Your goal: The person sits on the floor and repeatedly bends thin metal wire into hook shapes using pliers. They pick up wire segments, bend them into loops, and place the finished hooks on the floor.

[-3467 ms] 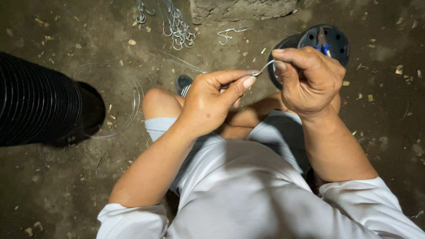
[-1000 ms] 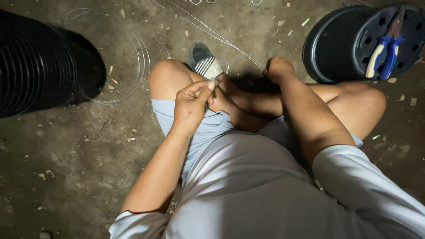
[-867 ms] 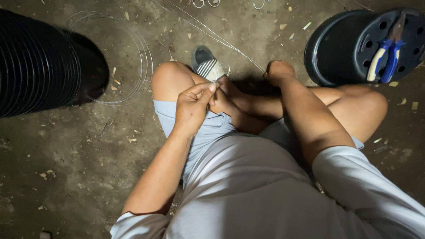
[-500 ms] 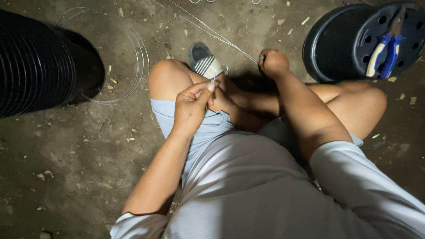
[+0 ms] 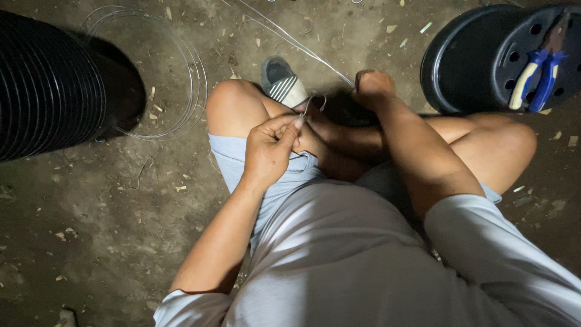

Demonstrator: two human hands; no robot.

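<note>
- A person is sitting cross-legged on a dirt floor (image 5: 97,230), working a thin wire (image 5: 290,41) between two bare hands; the camera is looking straight down over a pale shirt and light shorts.
- The left hand (image 5: 272,148) is resting above the left knee, thumb and forefinger pinching closed on the near end of the wire, which is curling into a small loop (image 5: 315,102) just beyond the fingertips.
- The right hand (image 5: 372,88) is clenching into a fist a little ahead of the left hand; the wire is running out from under it, away across the floor toward the top of the frame; how the fingers are lying on the wire cannot be told, since they are folded under.
- A grey slip-on shoe (image 5: 283,82) with a striped band is showing just ahead of the left hand, between the knee and the right fist.
- A loose coil of wire (image 5: 181,66) is lying on the floor well to the left of the left hand, touching the shadow of a black ribbed cylinder (image 5: 48,85).
- A black round stool (image 5: 466,60) with holes in its top is standing to the right of the right hand; blue-and-yellow-handled pliers (image 5: 538,72) are lying on it.
</note>
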